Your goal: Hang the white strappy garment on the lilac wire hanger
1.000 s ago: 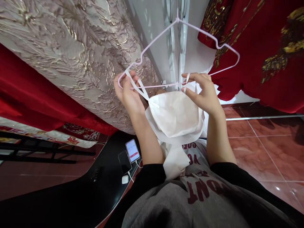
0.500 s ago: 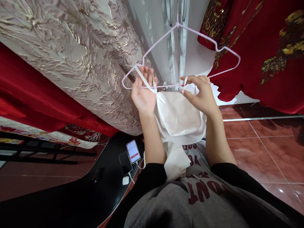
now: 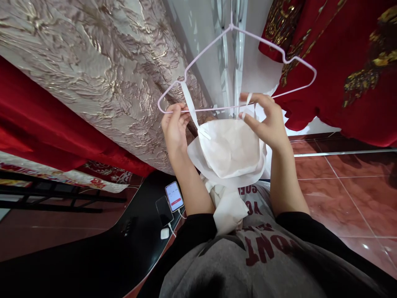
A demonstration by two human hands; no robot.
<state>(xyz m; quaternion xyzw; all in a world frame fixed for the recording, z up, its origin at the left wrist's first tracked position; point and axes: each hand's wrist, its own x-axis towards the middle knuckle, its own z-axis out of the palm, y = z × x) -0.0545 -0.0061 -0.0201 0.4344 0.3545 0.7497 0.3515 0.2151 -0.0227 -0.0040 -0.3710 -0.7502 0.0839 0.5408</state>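
A pale pink clothes hanger [image 3: 231, 27] hangs in front of me. One strap [image 3: 190, 103] of a white garment [image 3: 232, 145] loops over its left notch and runs down past the lower bar. My left hand [image 3: 176, 130] is closed, pinching the hanger's lower bar at its left end, just outside that strap. My right hand [image 3: 268, 118] holds the other white strap, which stretches between the index finger and the thumb near the bar's right part. The thumb and index finger are apart. The garment's bodice hangs below the bar, with its cloth gathered against my shirt.
A textured, shiny beige cloth [image 3: 102, 62] hangs at left beside red fabric [image 3: 46, 111]. Red cloth with gold decoration [image 3: 335, 74] hangs at right. Two phones, one a lit phone [image 3: 174, 195], and a small white case [image 3: 164, 234] lie on a black surface [image 3: 93, 248].
My left hand has come out from under the left strap, moved left and closed on the hanger's bar. My right hand has shifted slightly right with its strap.
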